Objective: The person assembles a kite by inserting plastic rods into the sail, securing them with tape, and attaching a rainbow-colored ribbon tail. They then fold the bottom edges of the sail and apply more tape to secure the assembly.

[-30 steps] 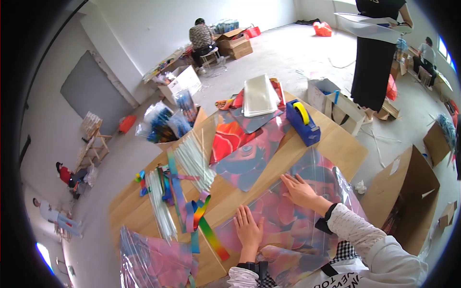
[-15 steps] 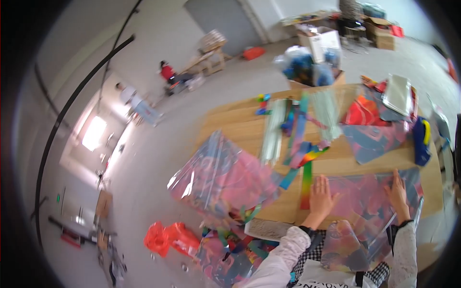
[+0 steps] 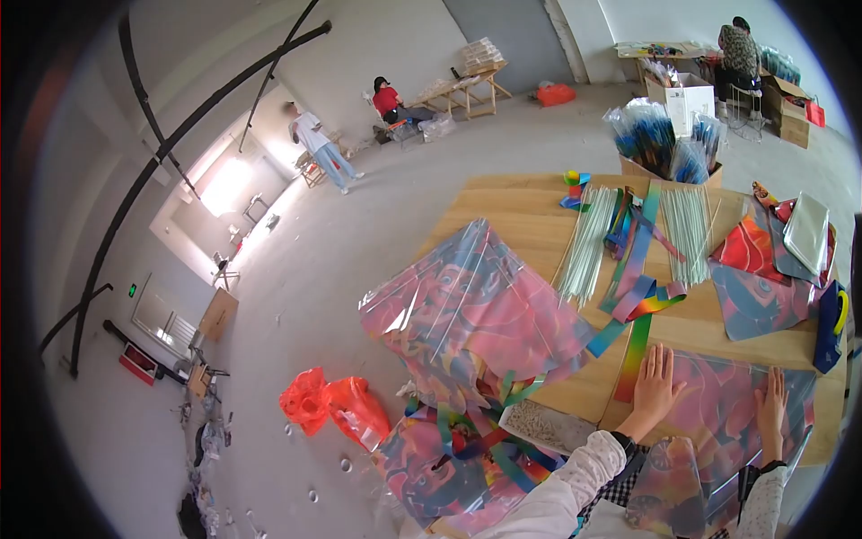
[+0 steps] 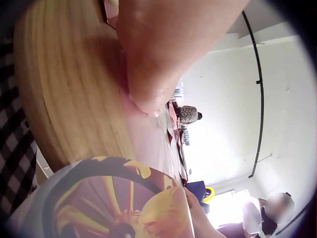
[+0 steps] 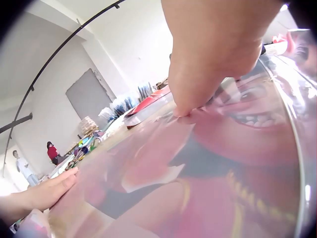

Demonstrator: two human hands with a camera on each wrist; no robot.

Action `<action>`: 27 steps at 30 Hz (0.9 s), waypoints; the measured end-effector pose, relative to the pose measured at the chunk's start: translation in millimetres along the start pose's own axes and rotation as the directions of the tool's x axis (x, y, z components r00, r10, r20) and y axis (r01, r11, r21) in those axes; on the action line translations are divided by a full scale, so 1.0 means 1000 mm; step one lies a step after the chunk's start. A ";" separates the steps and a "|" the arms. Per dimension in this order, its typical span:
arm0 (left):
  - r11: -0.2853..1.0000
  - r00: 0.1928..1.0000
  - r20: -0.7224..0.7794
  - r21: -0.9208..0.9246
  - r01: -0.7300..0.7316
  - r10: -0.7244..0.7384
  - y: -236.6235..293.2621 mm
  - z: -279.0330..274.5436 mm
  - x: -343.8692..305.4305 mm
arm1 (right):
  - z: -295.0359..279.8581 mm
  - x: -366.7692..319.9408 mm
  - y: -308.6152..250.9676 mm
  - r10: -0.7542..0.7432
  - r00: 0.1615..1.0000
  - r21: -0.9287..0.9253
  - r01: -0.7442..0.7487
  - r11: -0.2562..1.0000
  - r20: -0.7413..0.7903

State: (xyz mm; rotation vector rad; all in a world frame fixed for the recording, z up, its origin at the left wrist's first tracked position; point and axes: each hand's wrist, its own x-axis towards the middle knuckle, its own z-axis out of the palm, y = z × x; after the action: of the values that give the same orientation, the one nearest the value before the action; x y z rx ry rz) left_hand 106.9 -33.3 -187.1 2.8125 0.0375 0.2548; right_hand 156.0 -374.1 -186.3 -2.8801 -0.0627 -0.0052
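Observation:
A printed plastic film sheet [image 3: 709, 386] in pink and grey-blue lies at the table's near right edge, with a folded part [image 3: 669, 485] hanging toward the person's lap. My left hand [image 3: 657, 386] lies flat across its left side, fingers straight and pointing away from me. On the right part of the same sheet rests my right hand [image 3: 770, 409], fingers extended toward the far edge. Close up in the right wrist view, the right hand [image 5: 213, 54] touches the glossy film, which carries a printed cartoon face [image 5: 252, 106]. Neither hand grips anything.
Bundles of thin white rods [image 3: 593, 238] and rainbow ribbons [image 3: 642, 305] lie across the wooden table [image 3: 503, 202]. A blue tape dispenser [image 3: 828, 337] stands far right. Other printed sheets [image 3: 485, 296] overhang the left edge, above a white tray [image 3: 539, 424] and red bags [image 3: 355, 409].
The head view has swung left, so the table and hands now appear farther right and more of the room's left side shows. Both hands stay flat on the film sheet.

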 end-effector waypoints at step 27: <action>0.998 0.994 -0.100 0.025 -0.049 0.052 0.002 -0.001 -0.001 | -0.010 -0.018 -0.029 -0.179 0.973 -0.117 0.163 0.980 -0.144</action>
State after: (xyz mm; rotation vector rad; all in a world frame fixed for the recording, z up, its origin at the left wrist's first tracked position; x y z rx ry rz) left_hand 105.9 -35.1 -186.0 2.8238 -0.0081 0.4098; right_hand 136.7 -349.4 -169.4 -2.9573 -0.2893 -0.2715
